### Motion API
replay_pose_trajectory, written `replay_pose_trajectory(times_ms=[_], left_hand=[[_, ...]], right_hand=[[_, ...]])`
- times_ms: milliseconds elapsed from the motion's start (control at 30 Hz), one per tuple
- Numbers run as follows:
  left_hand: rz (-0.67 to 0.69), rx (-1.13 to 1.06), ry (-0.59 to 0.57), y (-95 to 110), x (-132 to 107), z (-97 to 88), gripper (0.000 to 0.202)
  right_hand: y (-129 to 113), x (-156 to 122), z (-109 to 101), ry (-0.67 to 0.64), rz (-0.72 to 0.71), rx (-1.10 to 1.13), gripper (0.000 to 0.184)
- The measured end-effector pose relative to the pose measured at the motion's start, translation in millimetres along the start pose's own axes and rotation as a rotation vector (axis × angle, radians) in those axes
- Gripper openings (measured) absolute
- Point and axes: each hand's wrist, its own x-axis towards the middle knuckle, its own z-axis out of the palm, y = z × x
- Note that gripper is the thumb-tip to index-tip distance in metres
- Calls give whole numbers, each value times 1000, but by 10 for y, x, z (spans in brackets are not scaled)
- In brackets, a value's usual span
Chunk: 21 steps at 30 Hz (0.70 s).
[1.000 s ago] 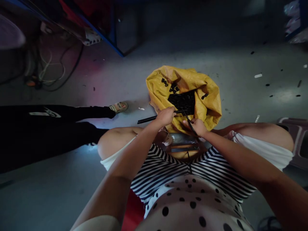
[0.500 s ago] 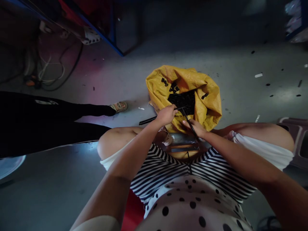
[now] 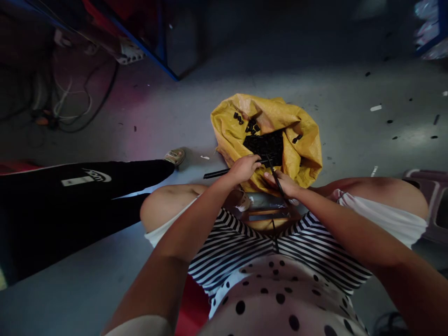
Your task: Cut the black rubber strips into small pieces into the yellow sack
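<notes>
Beside the wearer, another person's black-trousered leg (image 3: 87, 196) has swung nearer, while both hands stay at the near rim of the yellow sack (image 3: 304, 140). Closed around a black ribbed tube (image 3: 217, 173) is the left hand (image 3: 245, 168); the right hand (image 3: 285, 183) pinches a thin black tool (image 3: 274, 173). Small black pieces (image 3: 264, 144) fill the open sack on the floor (image 3: 350, 130).

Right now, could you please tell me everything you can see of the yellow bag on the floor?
The yellow bag looks like woven plastic sacking, crumpled and slumped on the grey floor, its mouth rolled open upward. Small black pieces fill its middle, a few scattered on the inner folds. The left hand, gripping a black ribbed strip, and the right hand, holding a thin black tool, are over its near edge; contact is unclear.
</notes>
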Motion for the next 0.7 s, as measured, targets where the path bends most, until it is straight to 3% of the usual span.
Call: replay_pose_trajectory(times_ms=[367,567,700], left_hand=[[-35,-35,43,22,6,6,29],[-42,2,16,24,-9,-37,30],[-106,71,-29,20,-30,-95,31]], right_hand=[[15,15,-9,1,-32,-30,67],[14,13,11,60,-24,29,62],[29,7,22,168,-13,54,59]])
